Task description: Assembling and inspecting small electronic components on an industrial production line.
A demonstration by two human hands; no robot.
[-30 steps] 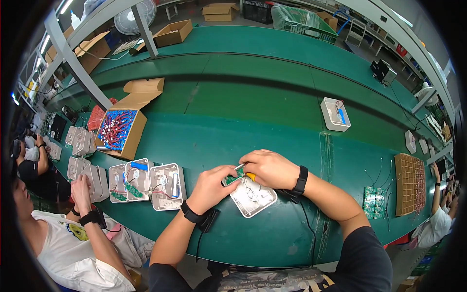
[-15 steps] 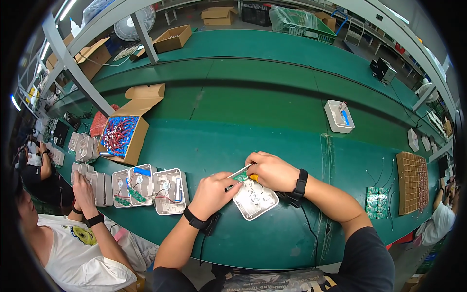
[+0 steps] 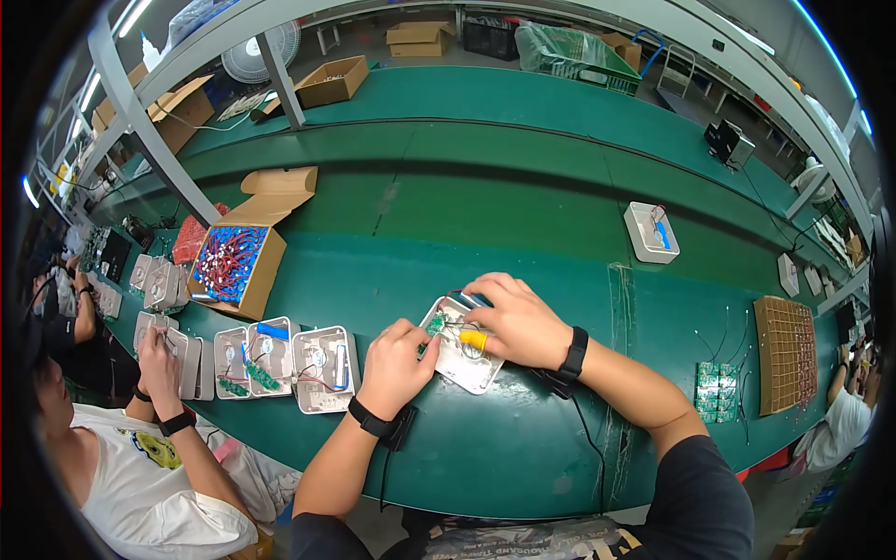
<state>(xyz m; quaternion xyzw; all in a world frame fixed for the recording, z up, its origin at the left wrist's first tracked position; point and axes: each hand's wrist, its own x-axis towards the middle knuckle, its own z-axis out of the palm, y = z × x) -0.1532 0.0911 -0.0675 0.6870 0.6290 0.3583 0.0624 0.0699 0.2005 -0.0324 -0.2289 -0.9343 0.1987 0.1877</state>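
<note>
A white plastic housing [image 3: 469, 375] lies tilted on the bench between my hands, with wires inside it. My left hand [image 3: 399, 362] is closed at its left side, thumb and fingers pinching a small green circuit board [image 3: 435, 324]. Over the far right part of the housing bends my right hand [image 3: 523, 322], a yellow finger cover [image 3: 473, 340] on one finger. Its upper fingers close on a dark bluish cylindrical battery [image 3: 476, 300] at the far rim; the fingertips are partly hidden.
More white housings [image 3: 325, 369] with batteries and boards stand at left, beside a seated co-worker's hands [image 3: 161, 369]. Behind them is a carton [image 3: 264, 266] of blue batteries. Another housing [image 3: 652, 232] sits far right. Circuit boards [image 3: 717, 392] and a gridded brown tray [image 3: 784, 355] lie at right.
The housing has shifted away from me and slightly left, its interior now more visible. My right hand has moved up, showing the battery; my left hand has moved to the board.
</note>
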